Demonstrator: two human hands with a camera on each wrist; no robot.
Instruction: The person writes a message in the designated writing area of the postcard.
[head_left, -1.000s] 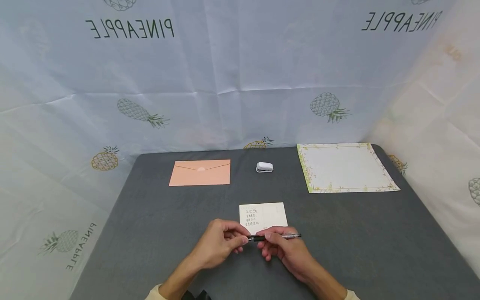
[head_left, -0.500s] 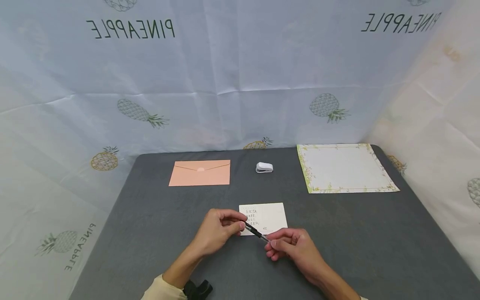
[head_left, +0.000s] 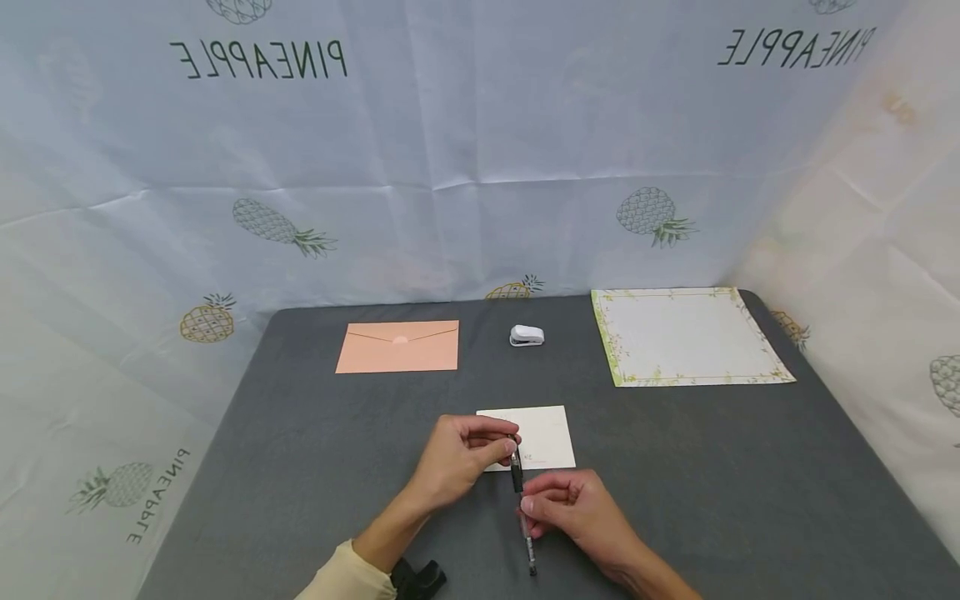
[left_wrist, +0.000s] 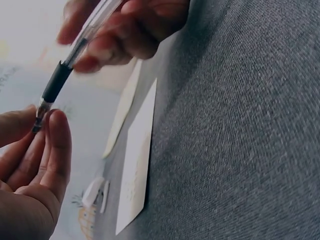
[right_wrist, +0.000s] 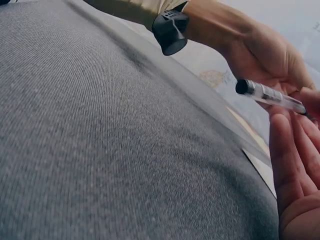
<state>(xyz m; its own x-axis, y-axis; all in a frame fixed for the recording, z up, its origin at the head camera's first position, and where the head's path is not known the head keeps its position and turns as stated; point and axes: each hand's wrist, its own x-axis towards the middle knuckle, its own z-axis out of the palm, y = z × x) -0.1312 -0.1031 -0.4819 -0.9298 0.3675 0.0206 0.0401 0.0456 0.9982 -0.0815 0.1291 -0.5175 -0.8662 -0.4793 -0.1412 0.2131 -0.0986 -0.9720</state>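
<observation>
Both hands hold one pen [head_left: 517, 477] with a clear barrel and black grip, over the near edge of a small cream card [head_left: 547, 437]. My left hand [head_left: 459, 460] pinches the tip end between thumb and fingers. Farther back along the barrel, my right hand [head_left: 576, 510] pinches it too. In the left wrist view the black grip [left_wrist: 57, 82] shows bare between the hands. The pen's black end [right_wrist: 245, 87] sticks out past the right fingers in the right wrist view. Handwriting on the card is mostly hidden by the left hand in the head view.
Toward the back of the dark grey table [head_left: 300, 467] lie a peach envelope [head_left: 400, 354], a small white stapler [head_left: 527, 336] and a large sheet with a floral border [head_left: 690, 337]. A pineapple-print cloth [head_left: 480, 150] hangs behind the table.
The pen has swung from lying sideways to pointing away from me, tip end outward. My left hand has moved right and slightly forward over the card; the right hand has shifted along the barrel.
</observation>
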